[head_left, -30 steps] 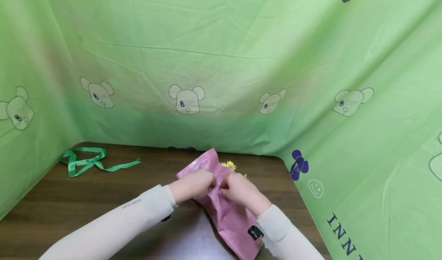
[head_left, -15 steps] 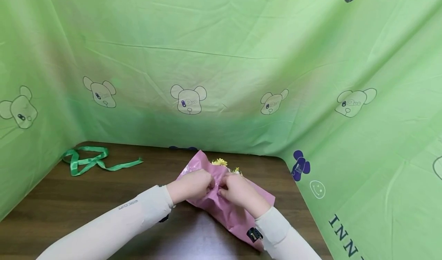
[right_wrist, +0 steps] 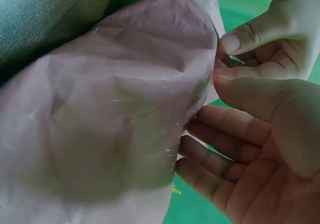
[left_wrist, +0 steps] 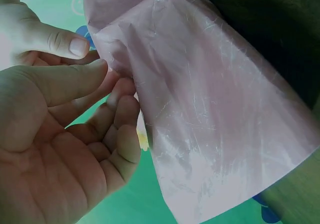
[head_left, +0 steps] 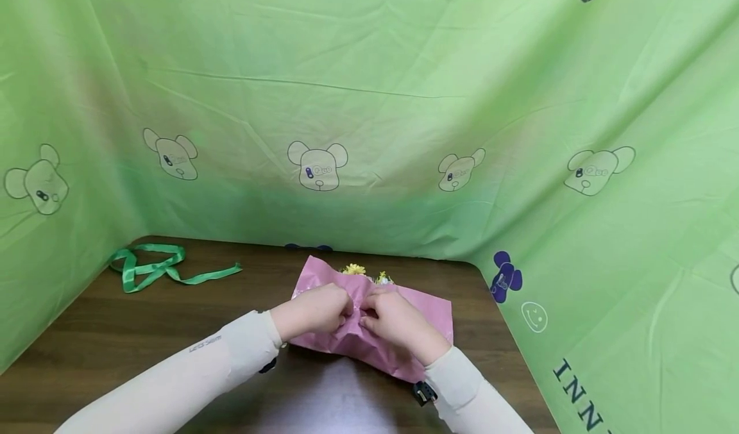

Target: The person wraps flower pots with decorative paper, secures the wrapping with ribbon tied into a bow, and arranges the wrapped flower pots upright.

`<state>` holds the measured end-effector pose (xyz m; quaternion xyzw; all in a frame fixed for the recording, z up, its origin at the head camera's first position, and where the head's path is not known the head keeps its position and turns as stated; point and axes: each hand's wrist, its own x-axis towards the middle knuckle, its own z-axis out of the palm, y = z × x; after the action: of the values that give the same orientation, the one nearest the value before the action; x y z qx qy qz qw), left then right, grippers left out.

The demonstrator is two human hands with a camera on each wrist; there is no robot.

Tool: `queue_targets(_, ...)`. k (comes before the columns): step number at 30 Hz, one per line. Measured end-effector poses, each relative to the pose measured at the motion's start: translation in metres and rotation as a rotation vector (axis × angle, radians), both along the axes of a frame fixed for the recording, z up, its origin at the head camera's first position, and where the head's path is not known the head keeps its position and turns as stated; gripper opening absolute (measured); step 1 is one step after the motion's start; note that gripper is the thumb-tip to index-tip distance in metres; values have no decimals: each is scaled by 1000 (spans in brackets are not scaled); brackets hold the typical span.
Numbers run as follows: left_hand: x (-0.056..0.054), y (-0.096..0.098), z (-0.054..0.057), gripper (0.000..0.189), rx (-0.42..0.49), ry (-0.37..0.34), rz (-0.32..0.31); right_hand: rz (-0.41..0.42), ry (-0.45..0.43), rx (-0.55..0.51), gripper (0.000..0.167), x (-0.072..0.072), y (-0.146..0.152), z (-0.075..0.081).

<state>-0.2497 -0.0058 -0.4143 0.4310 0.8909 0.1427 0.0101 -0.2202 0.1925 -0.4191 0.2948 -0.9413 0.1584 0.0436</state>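
Note:
A sheet of pink wrapping paper point(head_left: 430, 312) lies around small flowers, with a yellow bloom point(head_left: 354, 269) and a paler flower point(head_left: 383, 279) showing beyond its far edge. My left hand point(head_left: 321, 308) pinches a gathered fold near the paper's middle. Close beside it, my right hand point(head_left: 398, 318) pinches the same gather from the right. In the left wrist view, the left thumb and curled fingers meet at the edge of the creased, shiny paper point(left_wrist: 200, 114). The right wrist view has the right thumb and fingertips along the paper point(right_wrist: 110, 114); the stems are hidden.
A loose green ribbon point(head_left: 158, 268) lies in loops at the back left of the brown wooden table point(head_left: 242, 312). Green printed cloth point(head_left: 404, 113) stands as a wall behind and on both sides.
The paper, held at its gather, has turned so its near end swings up and right and now lies crosswise. The flowers shifted left. Both hands kept their hold, moving slightly left.

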Motion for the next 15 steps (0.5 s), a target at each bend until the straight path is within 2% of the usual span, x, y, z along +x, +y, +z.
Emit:
queue_targets(9,2,-7,-6,21,47,37,20,1,35,7,11,1,-5,-5)
queue_targets(15,9,-9,-10,22,119,-15,90,-10,70,10,14,3,-8,-6)
